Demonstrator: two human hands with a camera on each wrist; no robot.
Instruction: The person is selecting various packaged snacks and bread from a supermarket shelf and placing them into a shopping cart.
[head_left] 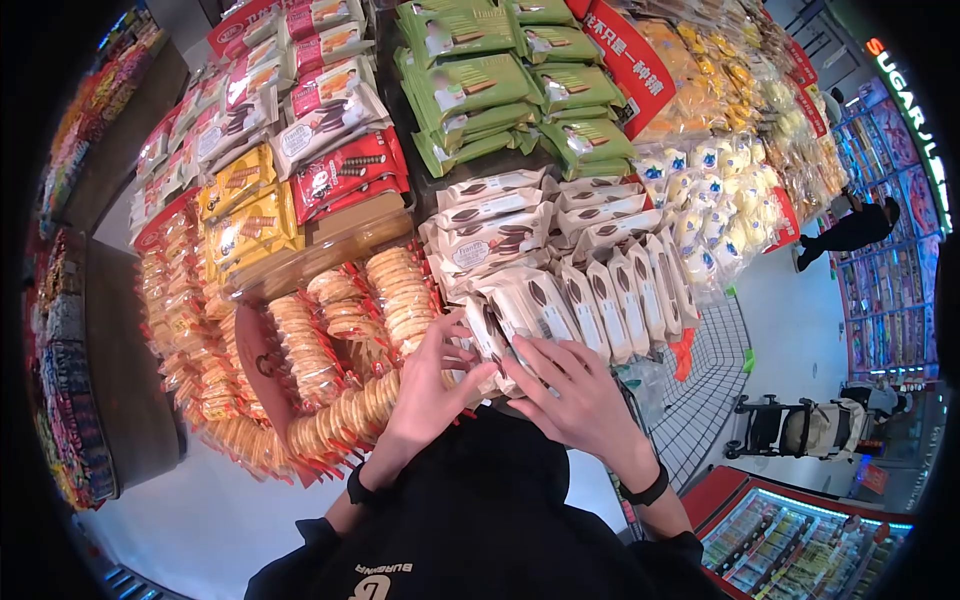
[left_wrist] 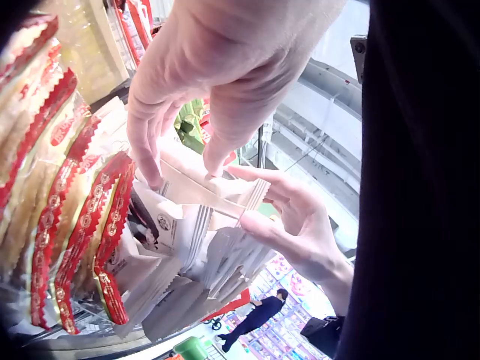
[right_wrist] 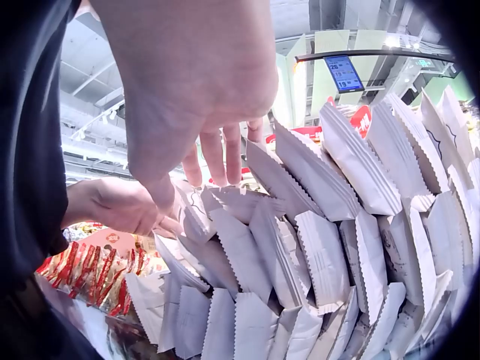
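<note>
At the front end of a row of pale wafer-stick packets (head_left: 625, 300), both hands are on one white packet (head_left: 482, 325). My left hand (head_left: 425, 390) has its fingers on the far left side of it and its thumb at the near end. In the left wrist view, the packet (left_wrist: 196, 186) runs between that thumb and those fingers. My right hand (head_left: 575, 400) pinches the other end between thumb and fingers, as the left wrist view shows. More upright packets (right_wrist: 315, 247) crowd beneath the right hand in the right wrist view.
Bagged round crackers (head_left: 365, 410) border the display on the left and front. Green packets (head_left: 480, 90) and red packets (head_left: 350, 170) lie farther back. A wire cart (head_left: 700, 380) stands right of the display. A person in dark clothes (head_left: 850, 228) and a stroller (head_left: 800, 428) are at the right.
</note>
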